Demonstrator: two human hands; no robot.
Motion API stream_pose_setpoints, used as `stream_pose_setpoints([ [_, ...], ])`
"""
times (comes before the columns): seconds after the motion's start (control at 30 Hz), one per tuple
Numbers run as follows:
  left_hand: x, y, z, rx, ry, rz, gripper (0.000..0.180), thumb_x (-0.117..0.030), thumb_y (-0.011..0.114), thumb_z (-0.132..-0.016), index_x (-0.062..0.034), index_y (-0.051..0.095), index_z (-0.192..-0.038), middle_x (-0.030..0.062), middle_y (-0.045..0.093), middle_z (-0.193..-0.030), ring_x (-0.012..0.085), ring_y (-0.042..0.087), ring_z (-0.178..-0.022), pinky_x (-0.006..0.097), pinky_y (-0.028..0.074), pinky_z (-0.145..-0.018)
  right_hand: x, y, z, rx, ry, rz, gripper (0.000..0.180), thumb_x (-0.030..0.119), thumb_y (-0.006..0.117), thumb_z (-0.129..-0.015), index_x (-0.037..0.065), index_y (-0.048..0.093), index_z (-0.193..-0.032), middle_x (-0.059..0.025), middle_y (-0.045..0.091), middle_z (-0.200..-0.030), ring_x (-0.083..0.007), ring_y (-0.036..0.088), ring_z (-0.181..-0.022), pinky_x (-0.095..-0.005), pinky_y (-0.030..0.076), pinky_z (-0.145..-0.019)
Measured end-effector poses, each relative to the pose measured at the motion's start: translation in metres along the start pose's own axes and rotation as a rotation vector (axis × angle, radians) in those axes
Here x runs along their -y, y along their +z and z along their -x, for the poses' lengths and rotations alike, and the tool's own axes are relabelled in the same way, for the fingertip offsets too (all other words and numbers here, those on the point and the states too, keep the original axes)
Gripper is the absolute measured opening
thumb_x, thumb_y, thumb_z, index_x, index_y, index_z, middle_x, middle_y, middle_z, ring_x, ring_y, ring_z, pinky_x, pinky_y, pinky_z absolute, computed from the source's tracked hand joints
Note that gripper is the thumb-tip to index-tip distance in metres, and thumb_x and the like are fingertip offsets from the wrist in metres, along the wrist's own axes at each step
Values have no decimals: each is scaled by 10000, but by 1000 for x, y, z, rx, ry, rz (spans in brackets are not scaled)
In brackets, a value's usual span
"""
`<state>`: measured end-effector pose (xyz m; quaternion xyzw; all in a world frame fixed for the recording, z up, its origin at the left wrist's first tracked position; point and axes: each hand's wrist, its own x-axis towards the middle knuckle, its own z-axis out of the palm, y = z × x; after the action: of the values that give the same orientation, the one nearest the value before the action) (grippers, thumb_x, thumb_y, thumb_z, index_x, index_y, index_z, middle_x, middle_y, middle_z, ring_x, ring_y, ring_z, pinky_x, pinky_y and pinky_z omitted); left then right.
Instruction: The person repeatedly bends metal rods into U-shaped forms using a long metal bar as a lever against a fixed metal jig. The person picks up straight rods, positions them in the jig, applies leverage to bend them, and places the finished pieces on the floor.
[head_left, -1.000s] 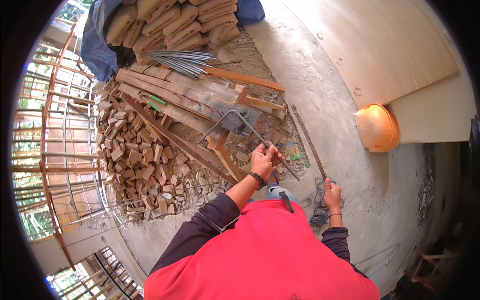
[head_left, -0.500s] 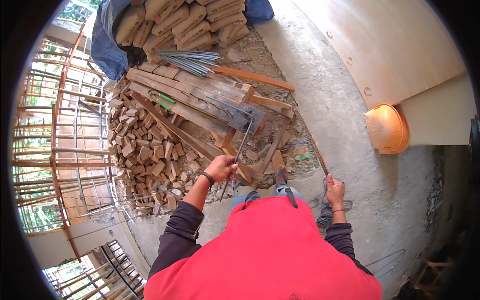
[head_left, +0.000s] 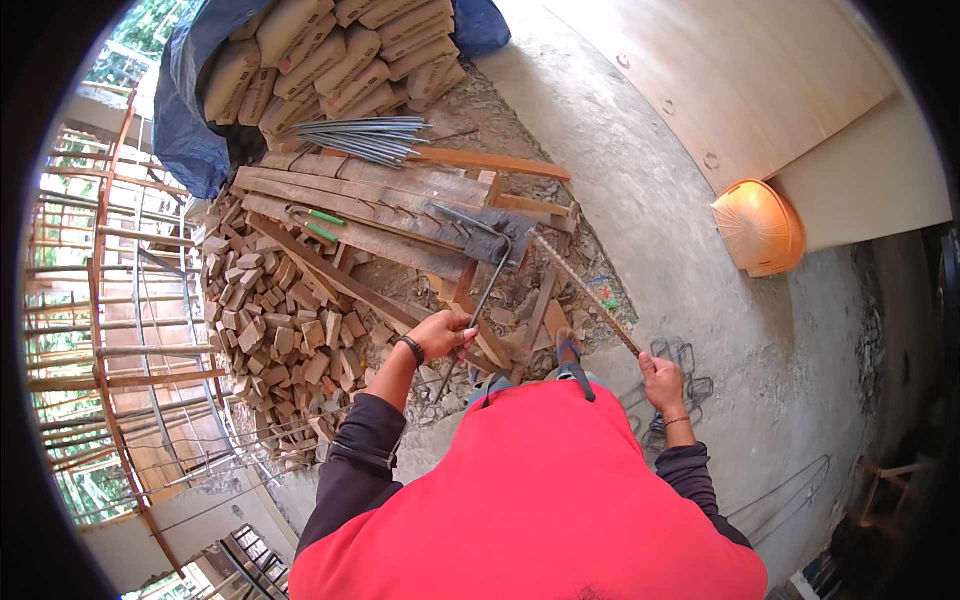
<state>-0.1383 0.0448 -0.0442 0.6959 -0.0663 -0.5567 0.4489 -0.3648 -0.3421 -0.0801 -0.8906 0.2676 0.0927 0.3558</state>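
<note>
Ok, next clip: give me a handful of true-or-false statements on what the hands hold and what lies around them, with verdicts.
1. The left hand grips a thin steel rod bent at its far end. True.
2. The right hand is empty. False: it holds a long ribbed bar.
3. An orange hard hat lies on the concrete by a plywood sheet. True.
4. The stacked sacks sit beside the right hand. False: they lie far off, past the planks.
5. Small wood blocks are heaped on the left. True.
</note>
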Motion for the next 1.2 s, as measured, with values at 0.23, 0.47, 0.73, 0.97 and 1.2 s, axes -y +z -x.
stream_pose_setpoints([
  [0.23,12,-2,-9,33,-5,85,220,-230,516,-991,-77,509,-833,-35,531,-719,77,573,-636,271,517,-612,30,19,30,36,66,67,693,668,448,-889,26,653,-729,-234,587,-681,-433,595,-691,-474,442,-586],
  [0.47,13,-6,-8,68,44,74,229,-245,515,-996,-64,518,-855,-31,538,-723,85,577,-629,264,513,-609,41,32,44,38,154,161,702,682,433,-885,37,655,-718,-237,600,-698,-441,599,-726,-485,448,-612],
  [0.73,27,-2,-13,48,86,159,177,-195,486,-1008,-54,532,-911,-18,521,-734,90,534,-608,263,477,-587,47,32,54,102,160,114,724,687,410,-892,23,646,-726,-246,607,-718,-450,603,-757,-493,456,-642],
  [0.97,37,13,-13,-19,118,416,118,-169,454,-1014,-78,527,-998,-50,419,-702,66,375,-563,244,384,-523,54,22,59,177,173,166,733,681,411,-900,4,639,-737,-249,607,-717,-436,614,-757,-479,460,-647],
  [1.2,40,23,-12,-50,116,586,139,-189,458,-1011,-83,546,-1021,-68,396,-695,34,321,-527,200,274,-473,41,-1,28,186,46,183,741,668,406,-911,-13,624,-717,-256,591,-686,-442,605,-722,-476,457,-630],
])
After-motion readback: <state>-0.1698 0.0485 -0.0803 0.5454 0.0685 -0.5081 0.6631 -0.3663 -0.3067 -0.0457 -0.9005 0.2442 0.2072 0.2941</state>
